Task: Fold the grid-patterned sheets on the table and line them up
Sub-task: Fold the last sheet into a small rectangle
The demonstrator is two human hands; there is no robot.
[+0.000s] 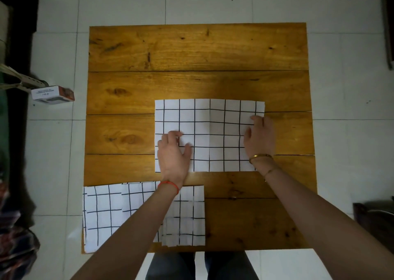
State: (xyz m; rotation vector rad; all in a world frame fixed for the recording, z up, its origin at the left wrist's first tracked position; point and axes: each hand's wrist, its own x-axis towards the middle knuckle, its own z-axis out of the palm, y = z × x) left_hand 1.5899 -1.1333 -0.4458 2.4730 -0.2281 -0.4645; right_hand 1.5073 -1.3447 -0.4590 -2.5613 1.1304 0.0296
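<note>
Nearest me, lower left of frame, spare grid sheets (102, 215) overlap on the desk (213, 51); at centre the working sheet (210, 117) lies flat w/ a vertical crease; left hand (173, 151) and right hand (259, 137) both press it, fingers spread, prob. steadying it for the fold.

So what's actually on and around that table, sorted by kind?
White paper sheets with black grid lines: at least 3, one under the hands, two overlapping near the front edge
Small white cardboard box on the floor: 1
Wooden plank table: 1
Total: 5
</note>
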